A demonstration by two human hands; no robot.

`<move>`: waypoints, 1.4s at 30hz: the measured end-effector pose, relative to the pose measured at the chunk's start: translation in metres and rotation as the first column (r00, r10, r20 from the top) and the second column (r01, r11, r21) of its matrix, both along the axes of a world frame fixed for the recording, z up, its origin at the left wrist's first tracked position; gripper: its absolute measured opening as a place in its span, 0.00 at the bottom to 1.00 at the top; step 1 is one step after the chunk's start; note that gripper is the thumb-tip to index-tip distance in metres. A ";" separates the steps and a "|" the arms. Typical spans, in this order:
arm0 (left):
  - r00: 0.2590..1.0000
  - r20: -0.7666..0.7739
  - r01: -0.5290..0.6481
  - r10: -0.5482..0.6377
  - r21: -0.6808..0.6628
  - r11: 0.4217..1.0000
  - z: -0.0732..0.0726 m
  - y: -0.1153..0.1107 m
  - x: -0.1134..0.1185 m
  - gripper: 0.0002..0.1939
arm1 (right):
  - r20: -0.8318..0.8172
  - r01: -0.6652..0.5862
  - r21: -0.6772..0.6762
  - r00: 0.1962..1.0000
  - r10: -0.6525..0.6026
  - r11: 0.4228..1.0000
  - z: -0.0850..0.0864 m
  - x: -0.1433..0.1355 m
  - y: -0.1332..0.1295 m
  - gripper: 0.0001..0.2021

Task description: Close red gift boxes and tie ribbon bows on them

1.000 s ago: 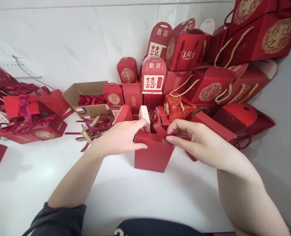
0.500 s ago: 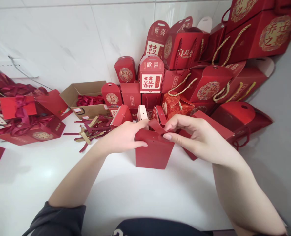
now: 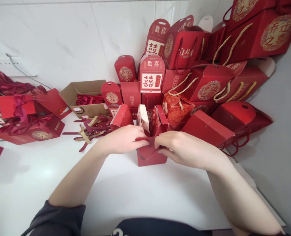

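Observation:
A plain red paper box (image 3: 152, 160) stands on the white table in front of me, its top flaps folded inward and tilted. My left hand (image 3: 125, 139) pinches the box's upper left edge between thumb and fingers. On the other side, my right hand (image 3: 177, 144) has its fingers closed on the upper right part of a flap. The fingertips of both hands are a short gap apart over the box's top. Just behind stand a narrow white box (image 3: 143, 114) and a patterned red box (image 3: 159, 119).
Red gift boxes with rope handles (image 3: 208, 83) are stacked at the back right. A cardboard box (image 3: 86, 88) holds red ribbon. Beside it lies a pile of red and gold straps (image 3: 92, 127). Ribboned boxes (image 3: 40, 131) stand at the left on the white table (image 3: 111, 196).
The box's front face, upright before, is now largely covered by a flap folded toward me. My right hand has moved down and left, its fingers closer to my left hand.

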State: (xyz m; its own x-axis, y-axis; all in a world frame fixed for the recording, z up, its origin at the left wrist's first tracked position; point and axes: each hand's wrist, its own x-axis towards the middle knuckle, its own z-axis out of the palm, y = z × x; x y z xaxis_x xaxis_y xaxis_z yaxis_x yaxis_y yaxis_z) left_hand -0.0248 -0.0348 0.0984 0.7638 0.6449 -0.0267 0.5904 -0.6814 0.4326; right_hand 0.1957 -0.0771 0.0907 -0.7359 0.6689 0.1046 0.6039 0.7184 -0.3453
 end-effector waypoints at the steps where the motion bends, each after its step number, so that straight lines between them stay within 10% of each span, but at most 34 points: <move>1: 0.999 0.029 -0.040 0.041 -0.005 0.999 0.000 -0.001 0.001 0.11 | -0.018 -0.009 -0.012 1.000 0.008 1.000 -0.002 0.001 0.004 0.06; 6: 0.976 0.081 -0.195 0.202 -0.085 0.977 0.003 -0.006 0.004 0.11 | -0.127 -0.093 -0.025 0.988 0.089 0.995 -0.009 0.002 0.018 0.06; 12: 0.983 0.013 -0.186 0.186 -0.010 0.983 0.006 -0.006 0.004 0.11 | -0.247 0.126 -0.048 0.960 -0.134 0.991 -0.010 -0.001 0.015 0.02; 24: 0.995 0.021 -0.101 0.101 -0.004 0.995 0.006 -0.003 -0.003 0.07 | -0.251 0.205 0.169 0.955 -0.159 0.964 -0.016 -0.013 0.007 0.05; 42: 0.994 0.022 -0.107 0.108 -0.030 0.994 0.008 -0.004 -0.002 0.13 | -0.330 0.011 0.118 0.943 0.029 0.993 -0.015 -0.002 0.024 0.00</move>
State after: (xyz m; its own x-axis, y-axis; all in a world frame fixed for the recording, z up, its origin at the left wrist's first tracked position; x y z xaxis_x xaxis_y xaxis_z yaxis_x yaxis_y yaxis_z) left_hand -0.0264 -0.0388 0.1059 0.6909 0.7223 -0.0295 0.6490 -0.6018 0.4654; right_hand 0.1936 -0.0531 0.0760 -0.6526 0.6309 0.4196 0.4629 0.7704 -0.4384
